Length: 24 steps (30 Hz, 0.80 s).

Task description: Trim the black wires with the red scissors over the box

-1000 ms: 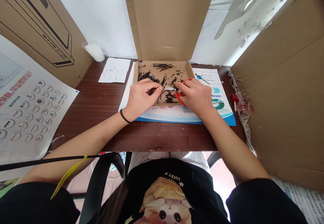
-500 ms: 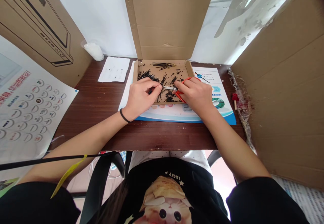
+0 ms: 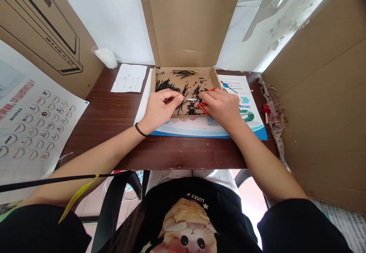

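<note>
Over a shallow cardboard box with its lid raised, my right hand grips a pair of scissors by their red handles. The blades point left and meet the fingertips of my left hand. Thumb and forefinger of that hand pinch a thin dark piece, mostly hidden by the fingers; it looks like one of the black sticks in the box. A bundle of black sticks lies beyond my left hand. Short black offcuts are scattered near the scissors. A smaller group of black sticks with gold-coloured ends rests at the back.
The box sits on a printed poster sheet on a dark wooden table. A white paper with small bits lies left. Large cardboard panels stand at both sides. A red object with a stick is at right.
The hands stay in nearly the same place over the box. The scissor blades and left fingertips have shifted only slightly.
</note>
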Each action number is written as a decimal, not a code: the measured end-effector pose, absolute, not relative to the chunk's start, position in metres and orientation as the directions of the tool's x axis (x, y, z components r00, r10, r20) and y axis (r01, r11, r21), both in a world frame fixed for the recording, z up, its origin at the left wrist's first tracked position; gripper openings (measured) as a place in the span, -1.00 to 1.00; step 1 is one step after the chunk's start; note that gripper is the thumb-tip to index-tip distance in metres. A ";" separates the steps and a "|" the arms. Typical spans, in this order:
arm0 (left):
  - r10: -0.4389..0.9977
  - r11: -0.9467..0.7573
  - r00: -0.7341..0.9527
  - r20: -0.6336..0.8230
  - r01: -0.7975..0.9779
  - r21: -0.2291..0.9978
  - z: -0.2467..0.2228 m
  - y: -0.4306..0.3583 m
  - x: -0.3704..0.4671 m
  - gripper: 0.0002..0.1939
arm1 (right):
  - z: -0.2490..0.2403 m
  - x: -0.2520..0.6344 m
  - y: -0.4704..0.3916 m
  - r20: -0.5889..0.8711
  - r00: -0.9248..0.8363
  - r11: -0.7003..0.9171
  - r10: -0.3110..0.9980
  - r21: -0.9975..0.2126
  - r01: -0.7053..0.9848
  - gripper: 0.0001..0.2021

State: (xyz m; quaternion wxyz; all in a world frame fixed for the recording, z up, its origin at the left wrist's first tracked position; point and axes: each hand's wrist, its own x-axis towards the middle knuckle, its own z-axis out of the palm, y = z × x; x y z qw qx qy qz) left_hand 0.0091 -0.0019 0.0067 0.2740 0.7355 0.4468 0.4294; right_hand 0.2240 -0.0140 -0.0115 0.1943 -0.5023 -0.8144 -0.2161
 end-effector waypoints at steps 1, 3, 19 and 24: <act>0.896 -0.444 0.231 0.379 0.415 0.794 0.006 -0.002 0.009 -0.83 | -0.012 0.224 -0.014 0.533 -0.417 0.401 0.736 0.153 0.903 -0.62; 0.899 -0.436 0.231 0.371 0.405 0.804 0.006 -0.002 0.010 -0.84 | -0.012 0.223 -0.013 0.521 -0.400 0.388 0.754 0.137 0.911 -0.61; 0.857 -0.508 0.227 0.462 0.518 0.688 0.003 0.002 0.008 -0.80 | -0.013 0.208 -0.016 0.430 -0.228 0.269 0.874 -0.036 0.962 -0.60; 0.691 -0.686 0.367 0.623 0.605 0.405 0.001 0.003 0.003 -0.74 | -0.009 0.207 -0.016 0.405 -0.133 0.200 0.905 -0.128 0.971 -0.58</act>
